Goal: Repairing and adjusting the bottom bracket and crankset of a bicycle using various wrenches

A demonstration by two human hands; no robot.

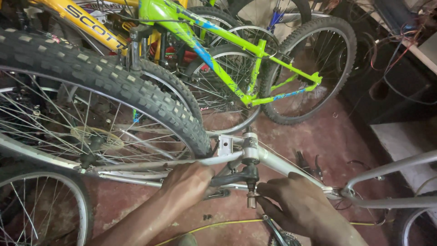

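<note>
A silver bicycle frame (282, 165) lies across the lower middle, its knobby rear wheel (114, 86) filling the left. A black rim-brake arm (236, 175) sits on the frame just behind the tyre. My left hand (189, 184) is closed around the brake arm and the frame stay beside it. My right hand (296, 205) pinches a small metal bolt end (251, 199) under the brake with its fingertips. Whether a tool is in that hand is hidden.
A green bicycle (255, 59) and a yellow one (86, 20) stand close behind. Another wheel (41, 209) lies at lower left. A yellow cable (218, 224) runs over the reddish floor (327, 132). Dark benches with tangled wires (396, 50) fill the right.
</note>
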